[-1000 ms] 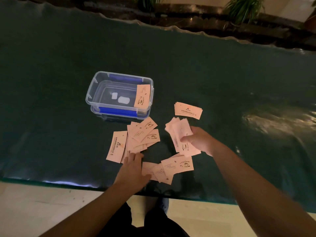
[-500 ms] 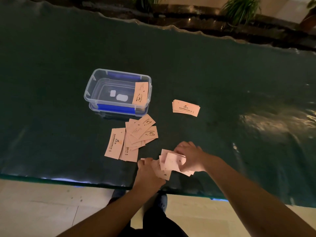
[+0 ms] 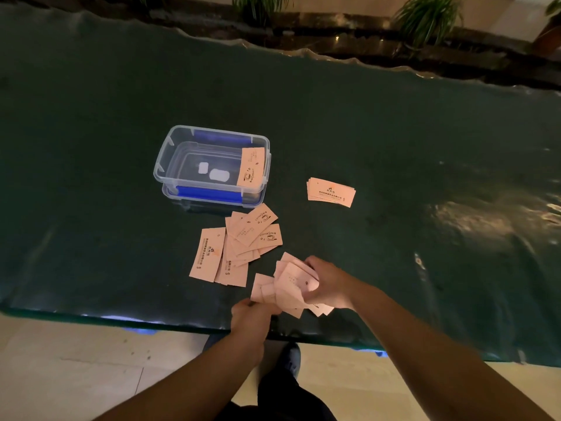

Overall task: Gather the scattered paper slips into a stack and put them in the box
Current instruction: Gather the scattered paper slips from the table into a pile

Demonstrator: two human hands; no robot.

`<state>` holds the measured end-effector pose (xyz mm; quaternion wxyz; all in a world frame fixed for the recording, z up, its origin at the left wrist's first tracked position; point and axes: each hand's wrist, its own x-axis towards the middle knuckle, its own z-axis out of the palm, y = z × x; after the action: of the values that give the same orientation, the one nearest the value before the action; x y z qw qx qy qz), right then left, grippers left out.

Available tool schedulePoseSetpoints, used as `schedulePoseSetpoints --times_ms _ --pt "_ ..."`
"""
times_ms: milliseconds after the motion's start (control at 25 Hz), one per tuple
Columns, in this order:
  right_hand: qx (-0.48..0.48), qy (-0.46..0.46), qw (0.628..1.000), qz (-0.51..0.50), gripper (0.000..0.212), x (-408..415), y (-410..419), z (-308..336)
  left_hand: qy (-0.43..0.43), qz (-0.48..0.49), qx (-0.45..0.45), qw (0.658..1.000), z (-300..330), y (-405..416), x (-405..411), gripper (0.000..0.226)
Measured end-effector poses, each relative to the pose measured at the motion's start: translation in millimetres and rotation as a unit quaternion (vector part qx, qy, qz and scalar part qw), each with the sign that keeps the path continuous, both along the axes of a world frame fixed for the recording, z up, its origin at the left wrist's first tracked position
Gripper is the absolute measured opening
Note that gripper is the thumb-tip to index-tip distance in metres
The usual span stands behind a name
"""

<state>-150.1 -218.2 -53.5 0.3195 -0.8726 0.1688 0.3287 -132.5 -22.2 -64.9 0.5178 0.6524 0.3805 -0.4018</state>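
My right hand (image 3: 326, 284) grips a loose bunch of pink paper slips (image 3: 290, 285) just above the table's near edge. My left hand (image 3: 252, 316) pinches the lower left side of the same bunch. Several more slips (image 3: 239, 247) lie fanned out on the dark table between my hands and the clear plastic box (image 3: 170, 153). One slip (image 3: 251, 167) leans inside the box against its right wall. A small neat stack of slips (image 3: 331, 192) lies apart to the right of the box.
The dark green table (image 3: 394, 132) stretches far to both sides, with a glossy wet-looking patch at the right. Its near edge runs just under my hands. Potted plants (image 3: 425, 16) stand beyond the far edge. My shoe (image 3: 291, 357) shows on the pale floor below.
My right hand carried its bunch of slips down to the near edge. My left hand moved right from the fanned pile, swept up the slips near the edge and joined the bunch.
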Motion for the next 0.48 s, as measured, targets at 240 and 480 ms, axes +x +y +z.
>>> schedulePoseSetpoints --times_ms 240,480 --pt "-0.026 -0.001 0.995 -0.091 0.063 -7.3 22.4 -0.8 0.034 0.045 -0.067 0.996 5.5 1.2 19.6 0.059" --pt "-0.029 0.031 0.971 -0.236 0.071 -14.2 41.9 -3.4 0.006 -0.08 -0.082 0.993 4.8 10.5 22.3 0.053"
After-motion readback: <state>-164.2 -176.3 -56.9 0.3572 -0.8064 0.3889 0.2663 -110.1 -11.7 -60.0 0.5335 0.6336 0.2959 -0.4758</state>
